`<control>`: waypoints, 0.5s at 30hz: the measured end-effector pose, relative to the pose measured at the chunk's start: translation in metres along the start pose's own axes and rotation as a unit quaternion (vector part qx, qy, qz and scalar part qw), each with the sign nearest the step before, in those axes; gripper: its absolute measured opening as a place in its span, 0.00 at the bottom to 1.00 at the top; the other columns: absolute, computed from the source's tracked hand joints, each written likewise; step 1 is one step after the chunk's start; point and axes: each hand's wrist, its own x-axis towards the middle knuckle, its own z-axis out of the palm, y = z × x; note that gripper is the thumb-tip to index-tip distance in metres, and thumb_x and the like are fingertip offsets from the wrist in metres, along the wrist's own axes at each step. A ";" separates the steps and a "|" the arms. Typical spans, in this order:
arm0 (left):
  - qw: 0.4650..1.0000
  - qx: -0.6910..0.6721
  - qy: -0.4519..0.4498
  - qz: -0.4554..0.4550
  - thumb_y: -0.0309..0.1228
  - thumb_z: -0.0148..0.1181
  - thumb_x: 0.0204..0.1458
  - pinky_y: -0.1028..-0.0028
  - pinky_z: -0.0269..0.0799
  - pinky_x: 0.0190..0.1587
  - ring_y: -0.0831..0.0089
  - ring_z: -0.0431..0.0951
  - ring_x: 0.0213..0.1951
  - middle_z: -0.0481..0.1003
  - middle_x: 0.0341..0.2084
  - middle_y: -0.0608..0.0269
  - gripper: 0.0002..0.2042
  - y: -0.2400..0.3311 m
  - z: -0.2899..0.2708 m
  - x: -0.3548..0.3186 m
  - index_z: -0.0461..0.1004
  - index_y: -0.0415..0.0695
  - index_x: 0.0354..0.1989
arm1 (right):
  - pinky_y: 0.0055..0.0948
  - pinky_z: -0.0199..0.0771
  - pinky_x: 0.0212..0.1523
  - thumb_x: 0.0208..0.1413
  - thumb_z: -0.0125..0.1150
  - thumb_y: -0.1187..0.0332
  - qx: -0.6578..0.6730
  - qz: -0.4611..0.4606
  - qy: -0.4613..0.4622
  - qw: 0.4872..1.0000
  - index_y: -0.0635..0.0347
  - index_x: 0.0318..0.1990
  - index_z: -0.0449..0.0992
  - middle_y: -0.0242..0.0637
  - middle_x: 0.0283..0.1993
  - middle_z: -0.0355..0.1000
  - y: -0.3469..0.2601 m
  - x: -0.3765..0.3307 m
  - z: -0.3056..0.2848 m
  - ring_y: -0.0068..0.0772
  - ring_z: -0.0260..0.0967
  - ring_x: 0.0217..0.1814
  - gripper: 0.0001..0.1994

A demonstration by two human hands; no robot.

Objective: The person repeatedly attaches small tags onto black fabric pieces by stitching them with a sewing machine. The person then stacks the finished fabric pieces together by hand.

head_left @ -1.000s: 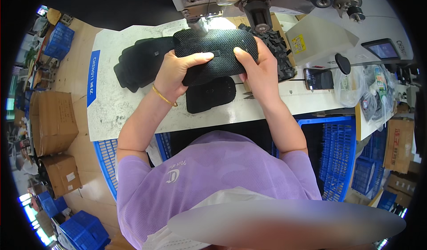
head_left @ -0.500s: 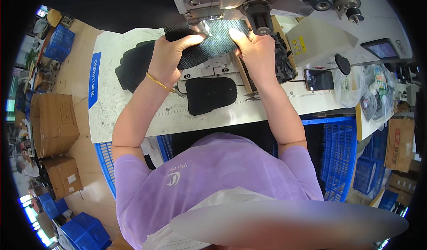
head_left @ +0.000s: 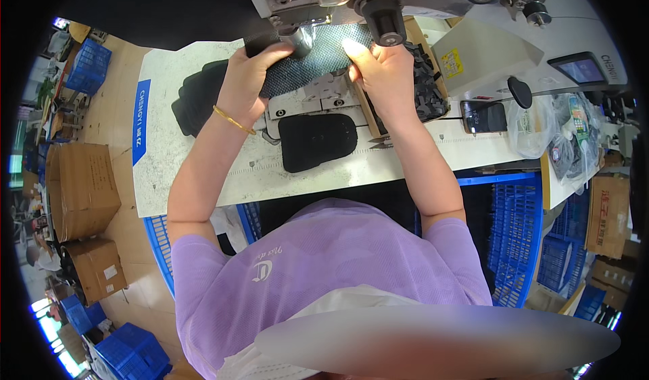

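Head view: L hand (head_left: 249, 76) & R hand (head_left: 387, 76) grip dark mesh piece (head_left: 311, 69) under machine (head_left: 476, 45); blk pad (head_left: 318, 142) nearby.

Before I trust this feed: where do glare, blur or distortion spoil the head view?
Head view: bright light washes out part of the dark mesh fabric piece between the bare left hand and bare right hand; head view, lower edge: a grey-brown oval smear hides detail; head view, left: fisheye distortion bows the white worktable's edge.
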 end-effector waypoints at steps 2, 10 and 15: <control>1.000 -0.018 0.011 -0.001 0.25 0.56 0.53 0.76 0.76 0.39 0.73 0.77 0.35 0.77 0.34 0.61 0.06 0.000 0.001 0.000 0.76 0.38 0.36 | 0.16 0.60 0.20 0.54 0.59 0.72 0.002 0.018 0.002 1.000 0.67 0.50 0.70 0.28 0.19 0.69 0.000 0.000 -0.001 0.13 0.63 0.19 0.17; 0.992 -0.085 0.072 0.052 0.34 0.44 0.60 0.72 0.72 0.50 0.72 0.76 0.44 0.76 0.40 0.62 0.13 -0.012 -0.033 0.023 0.72 0.40 0.45 | 0.15 0.54 0.17 0.61 0.52 0.65 0.121 -0.026 0.030 0.992 0.66 0.47 0.71 0.30 0.17 0.68 0.010 -0.001 -0.012 0.12 0.57 0.16 0.14; 0.991 -0.123 0.053 0.031 0.32 0.45 0.59 0.72 0.74 0.47 0.71 0.77 0.40 0.76 0.38 0.61 0.12 -0.006 -0.017 0.017 0.72 0.40 0.44 | 0.15 0.51 0.16 0.63 0.48 0.64 0.114 -0.046 0.099 0.987 0.65 0.43 0.71 0.31 0.18 0.68 0.031 0.009 -0.049 0.12 0.52 0.13 0.12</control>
